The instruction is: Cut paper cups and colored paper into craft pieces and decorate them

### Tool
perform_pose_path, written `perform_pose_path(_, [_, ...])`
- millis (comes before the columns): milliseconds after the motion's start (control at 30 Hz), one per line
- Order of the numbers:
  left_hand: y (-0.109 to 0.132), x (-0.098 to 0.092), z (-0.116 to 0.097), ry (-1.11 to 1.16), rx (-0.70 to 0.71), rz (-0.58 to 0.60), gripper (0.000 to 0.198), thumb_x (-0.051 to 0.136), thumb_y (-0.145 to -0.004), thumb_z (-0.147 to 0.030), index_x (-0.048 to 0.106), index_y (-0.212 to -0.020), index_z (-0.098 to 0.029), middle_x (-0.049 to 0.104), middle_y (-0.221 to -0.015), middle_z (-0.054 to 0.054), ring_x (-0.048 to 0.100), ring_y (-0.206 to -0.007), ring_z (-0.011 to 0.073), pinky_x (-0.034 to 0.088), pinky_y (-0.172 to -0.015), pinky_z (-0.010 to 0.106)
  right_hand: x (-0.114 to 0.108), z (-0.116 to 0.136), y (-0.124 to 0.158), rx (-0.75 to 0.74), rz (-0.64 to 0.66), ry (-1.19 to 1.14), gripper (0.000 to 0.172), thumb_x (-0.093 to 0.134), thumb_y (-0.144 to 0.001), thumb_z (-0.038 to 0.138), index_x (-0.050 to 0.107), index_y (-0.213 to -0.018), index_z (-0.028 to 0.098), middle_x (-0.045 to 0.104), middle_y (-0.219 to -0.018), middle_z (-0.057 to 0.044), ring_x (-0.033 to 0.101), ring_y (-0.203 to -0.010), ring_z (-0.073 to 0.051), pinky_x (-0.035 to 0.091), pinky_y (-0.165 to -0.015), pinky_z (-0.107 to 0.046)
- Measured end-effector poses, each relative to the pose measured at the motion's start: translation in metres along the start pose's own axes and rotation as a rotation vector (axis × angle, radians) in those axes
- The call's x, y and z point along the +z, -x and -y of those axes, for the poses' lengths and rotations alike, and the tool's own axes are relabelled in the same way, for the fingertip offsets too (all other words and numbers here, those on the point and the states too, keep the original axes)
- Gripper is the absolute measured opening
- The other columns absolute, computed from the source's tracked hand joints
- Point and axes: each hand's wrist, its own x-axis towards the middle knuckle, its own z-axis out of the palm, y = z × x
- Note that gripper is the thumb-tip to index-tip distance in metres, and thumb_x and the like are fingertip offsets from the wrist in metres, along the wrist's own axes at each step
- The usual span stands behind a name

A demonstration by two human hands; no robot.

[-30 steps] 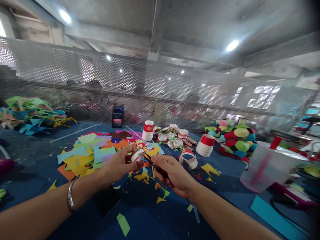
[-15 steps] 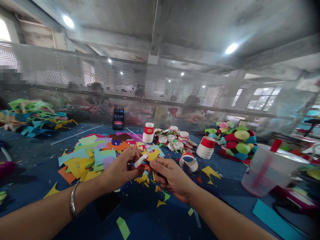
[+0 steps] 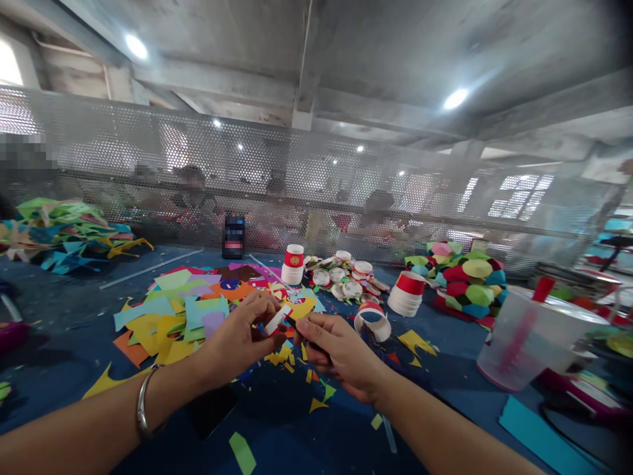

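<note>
My left hand [image 3: 246,336] pinches a small white piece of paper cup [image 3: 277,319] with a red edge between thumb and fingers. My right hand [image 3: 331,346] is closed around dark scissors [image 3: 291,322]; their short tip touches the right end of the white piece, and the handles are hidden in my fist. Both hands are over a scatter of tiny yellow paper scraps [image 3: 281,354]. Just right of my right hand lies a cut cup ring [image 3: 373,322], white with a red band, on its side.
Coloured paper sheets [image 3: 163,323] spread across the blue table [image 3: 291,422]. Behind are red-and-white cup stacks [image 3: 406,293], a pile of cup bottoms [image 3: 341,277], and a propped phone [image 3: 233,237]. Paper balls [image 3: 475,284] and a translucent bucket [image 3: 514,349] stand right. Mesh [image 3: 297,171] closes the back.
The white piece and the scissors tip stay almost in place between my hands. The view has shifted very slightly; nothing was let go or picked up.
</note>
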Motion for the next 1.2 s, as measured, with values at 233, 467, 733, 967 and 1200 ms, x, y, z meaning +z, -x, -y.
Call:
perform_pose_path(233, [0.0004, -0.0004, -0.0027, -0.05, 0.002, -0.007, 0.016, 0.064, -0.084, -0.03, 0.052, -0.08, -0.02, 0.054, -0.1, 0.005, 0.052, -0.086, 0.0182, 0.045, -0.064, 0.027, 0.0, -0.0001, 0.0, 0.005, -0.01, 0.02, 0.035, 0.06, -0.091, 0.051, 0.06, -0.078, 0.018, 0.035, -0.046, 0.01, 0.019, -0.04, -0.005, 0.012, -0.04, -0.022])
perform_pose_path(467, [0.0012, -0.0028, -0.0069, -0.103, 0.003, -0.031, 0.016, 0.062, -0.085, -0.029, 0.05, -0.079, -0.021, 0.053, -0.101, 0.005, 0.053, -0.088, 0.0193, 0.047, -0.066, 0.029, -0.0005, -0.0006, 0.0001, -0.007, -0.006, 0.017, 0.036, 0.061, -0.091, 0.05, 0.06, -0.076, 0.018, 0.034, -0.045, 0.011, 0.019, -0.04, -0.005, 0.012, -0.04, -0.022])
perform_pose_path(733, [0.0008, -0.0034, -0.005, -0.135, 0.038, -0.034, 0.024, 0.061, -0.085, -0.026, 0.04, -0.074, -0.021, 0.052, -0.095, 0.003, 0.049, -0.08, 0.0155, 0.045, -0.061, 0.025, -0.0015, -0.0008, -0.0003, 0.026, -0.009, 0.003, 0.035, 0.061, -0.091, 0.049, 0.06, -0.075, 0.018, 0.033, -0.045, 0.011, 0.018, -0.039, -0.005, 0.012, -0.04, -0.022])
perform_pose_path(967, [-0.0001, -0.0019, -0.0027, -0.017, -0.025, 0.013, 0.027, 0.062, -0.085, -0.029, 0.038, -0.075, -0.022, 0.047, -0.093, 0.002, 0.048, -0.077, 0.0143, 0.049, -0.053, 0.022, -0.002, -0.0013, -0.0002, 0.006, -0.002, 0.006, 0.034, 0.06, -0.093, 0.047, 0.061, -0.076, 0.018, 0.033, -0.045, 0.01, 0.019, -0.04, -0.005, 0.012, -0.04, -0.022])
perform_pose_path(1200, [0.0, -0.0028, -0.0008, -0.003, -0.008, 0.016, 0.025, 0.061, -0.085, -0.029, 0.039, -0.076, -0.021, 0.048, -0.095, 0.002, 0.049, -0.075, 0.0131, 0.051, -0.054, 0.023, -0.0023, -0.0014, -0.0006, -0.002, -0.015, 0.026, 0.036, 0.062, -0.092, 0.048, 0.061, -0.073, 0.017, 0.033, -0.045, 0.01, 0.02, -0.04, -0.005, 0.012, -0.04, -0.023])
